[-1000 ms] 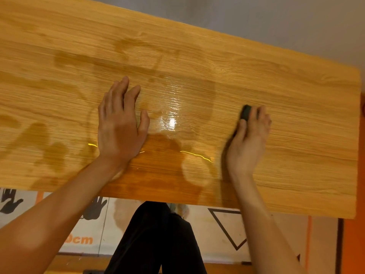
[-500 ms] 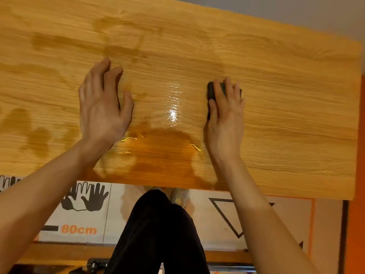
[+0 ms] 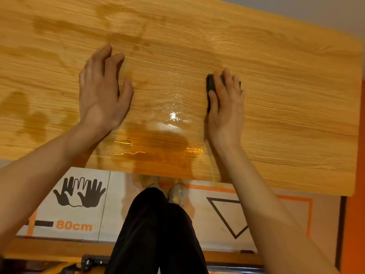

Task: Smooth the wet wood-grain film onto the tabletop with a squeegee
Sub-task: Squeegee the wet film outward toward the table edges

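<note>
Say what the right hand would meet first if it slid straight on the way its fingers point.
Nothing, it seems: the right hand, pressing the squeegee, points toward the far edge of the film. Only bare film lies ahead, then the edge itself.

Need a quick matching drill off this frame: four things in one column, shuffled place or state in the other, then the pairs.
Things:
1. left hand
2. right hand
3. squeegee
4. puddle

Place or state:
A. dark, mostly hidden under fingers
B. glossy patch near the tabletop's front edge
C. flat on the film, holding nothing
D. pressing down on a tool

Pairs: 1-C, 2-D, 3-A, 4-B
</note>
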`<control>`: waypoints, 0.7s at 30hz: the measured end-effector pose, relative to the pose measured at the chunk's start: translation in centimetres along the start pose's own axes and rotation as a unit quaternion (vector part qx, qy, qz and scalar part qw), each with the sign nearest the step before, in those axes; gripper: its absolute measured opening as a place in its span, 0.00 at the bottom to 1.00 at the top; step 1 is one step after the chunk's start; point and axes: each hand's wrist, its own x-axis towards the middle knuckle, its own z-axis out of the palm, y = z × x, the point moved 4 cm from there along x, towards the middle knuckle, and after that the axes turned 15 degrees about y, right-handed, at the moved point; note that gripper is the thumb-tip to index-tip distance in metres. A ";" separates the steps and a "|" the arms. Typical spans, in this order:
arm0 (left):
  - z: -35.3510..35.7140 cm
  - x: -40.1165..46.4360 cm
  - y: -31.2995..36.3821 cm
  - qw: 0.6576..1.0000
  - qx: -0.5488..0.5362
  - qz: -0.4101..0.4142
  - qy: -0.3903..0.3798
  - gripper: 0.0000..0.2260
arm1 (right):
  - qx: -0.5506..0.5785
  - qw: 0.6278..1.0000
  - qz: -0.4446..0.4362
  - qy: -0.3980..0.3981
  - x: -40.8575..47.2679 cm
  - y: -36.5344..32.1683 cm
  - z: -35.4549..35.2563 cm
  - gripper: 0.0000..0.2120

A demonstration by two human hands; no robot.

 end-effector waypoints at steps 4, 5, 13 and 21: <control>-0.7 -0.5 -0.6 0.999 -0.011 0.026 -0.033 0.24 | 0.023 0.998 -0.059 -0.012 -6.9 -0.8 -0.5 0.19; -1.1 -0.8 -0.7 0.999 -0.015 0.035 -0.034 0.24 | 0.028 0.995 -0.091 -0.039 -9.9 -1.0 -1.2 0.19; -3.6 -6.0 -3.4 0.999 0.000 0.026 -0.034 0.26 | -0.033 0.980 -0.179 -0.083 -4.5 -1.9 -0.2 0.20; -3.7 -6.9 -3.3 0.999 -0.001 0.033 -0.006 0.26 | 0.003 0.982 -0.176 -0.069 -9.8 -2.7 -0.3 0.20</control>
